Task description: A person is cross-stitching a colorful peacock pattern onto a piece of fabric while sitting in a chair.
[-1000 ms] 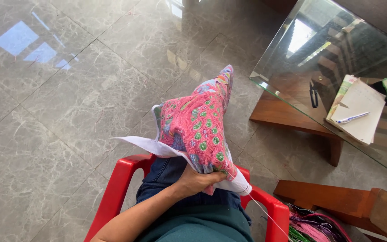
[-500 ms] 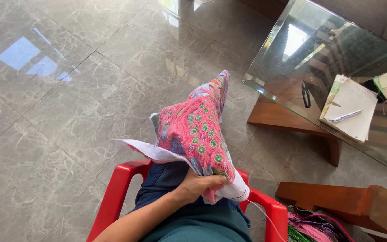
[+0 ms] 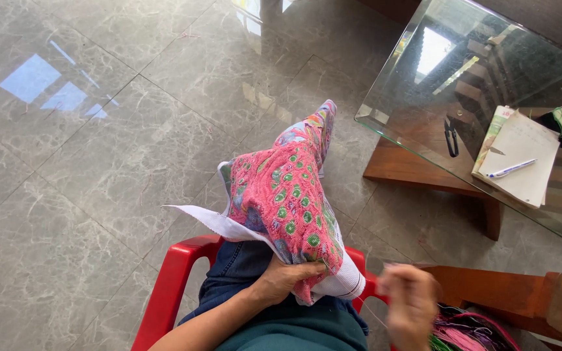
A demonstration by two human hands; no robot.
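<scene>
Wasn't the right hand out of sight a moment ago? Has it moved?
Yes. The right hand, blurred, has come up into view at the bottom edge, right of the red chair; earlier only the left hand on the cloth showed.

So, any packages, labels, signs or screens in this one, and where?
No packages, signs or screens.
Notebook: on the glass table, right side; white open page, too small to read, with a white-and-blue pen lying across it.
Booklet: under the notebook; green-edged cover.
</scene>
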